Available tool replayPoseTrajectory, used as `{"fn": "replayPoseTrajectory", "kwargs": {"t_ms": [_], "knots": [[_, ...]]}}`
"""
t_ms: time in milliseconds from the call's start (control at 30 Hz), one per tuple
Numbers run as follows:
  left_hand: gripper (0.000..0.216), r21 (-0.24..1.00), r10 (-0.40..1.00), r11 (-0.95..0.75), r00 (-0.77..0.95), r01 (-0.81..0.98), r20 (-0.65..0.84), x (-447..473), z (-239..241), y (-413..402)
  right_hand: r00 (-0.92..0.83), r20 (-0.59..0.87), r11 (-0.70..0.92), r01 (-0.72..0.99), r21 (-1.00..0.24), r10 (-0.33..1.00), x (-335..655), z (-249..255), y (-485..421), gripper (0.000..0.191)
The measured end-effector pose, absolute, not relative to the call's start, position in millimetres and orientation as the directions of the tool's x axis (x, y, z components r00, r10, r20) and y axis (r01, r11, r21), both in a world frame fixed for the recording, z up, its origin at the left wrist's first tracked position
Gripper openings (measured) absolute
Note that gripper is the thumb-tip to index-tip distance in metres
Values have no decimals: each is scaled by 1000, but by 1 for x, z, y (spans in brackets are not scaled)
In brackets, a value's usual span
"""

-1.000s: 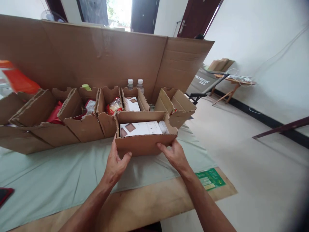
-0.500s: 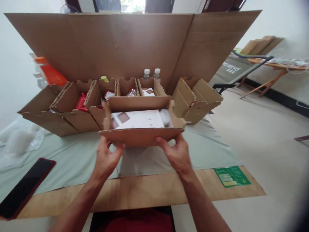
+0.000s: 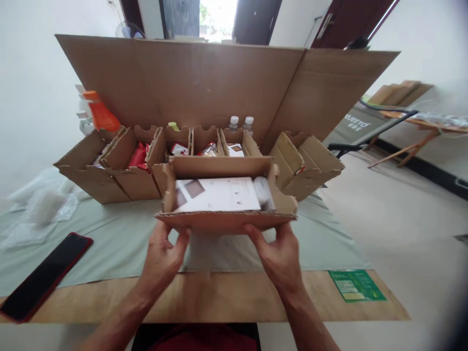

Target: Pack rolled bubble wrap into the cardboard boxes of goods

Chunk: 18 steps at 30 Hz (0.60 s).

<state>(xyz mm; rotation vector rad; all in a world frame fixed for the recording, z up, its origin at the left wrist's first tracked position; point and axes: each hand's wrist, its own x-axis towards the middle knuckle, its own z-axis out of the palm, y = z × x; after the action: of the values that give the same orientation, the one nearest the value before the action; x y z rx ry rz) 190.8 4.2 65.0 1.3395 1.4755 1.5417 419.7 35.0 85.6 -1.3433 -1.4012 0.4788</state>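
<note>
Between my two hands is an open cardboard box (image 3: 223, 222), raised off the cloth and tipped so its inside faces me. My left hand (image 3: 164, 258) grips its lower left, thumb on the front wall and fingers underneath. The lower right is gripped the same way by my right hand (image 3: 278, 253). Inside lie a white carton with brown squares (image 3: 219, 194) and a clear plastic item (image 3: 262, 190) at its right end. Behind it stands a row of cardboard bins (image 3: 109, 183) holding red packets (image 3: 139, 156) and other packaged goods.
A tall cardboard panel (image 3: 219, 83) rises behind the bins. An orange-capped bottle (image 3: 102, 114) leans at the left, and two clear bottles (image 3: 241, 124) stand behind. A phone (image 3: 46, 278), bubble wrap (image 3: 44, 207) and a green leaflet (image 3: 356, 285) lie on the table. A folding chair (image 3: 354, 126) stands right.
The view has shifted, so the whole scene sits lower and farther right. Both hands keep their grip on the box, which looks slightly nearer to me.
</note>
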Motion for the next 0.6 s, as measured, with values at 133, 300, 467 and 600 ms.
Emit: {"fn": "replayPoseTrajectory", "kwargs": {"t_ms": [133,300,467,600], "knots": [[51,979,964,-164,-191,120,185,230,47,4,328,448,180,604,-777,832,458,61,0,56],[58,996,992,-82,-91,36,85,238,34,12,329,453,114,693,-712,829,480,12,-66,62],[54,998,998,-67,-9,7,67,237,29,29,338,261,31,556,-830,904,533,-6,-99,46],[74,1000,982,2,-187,-4,-3,248,4,-4,323,145,10,386,-923,935,556,1,-61,54]]}}
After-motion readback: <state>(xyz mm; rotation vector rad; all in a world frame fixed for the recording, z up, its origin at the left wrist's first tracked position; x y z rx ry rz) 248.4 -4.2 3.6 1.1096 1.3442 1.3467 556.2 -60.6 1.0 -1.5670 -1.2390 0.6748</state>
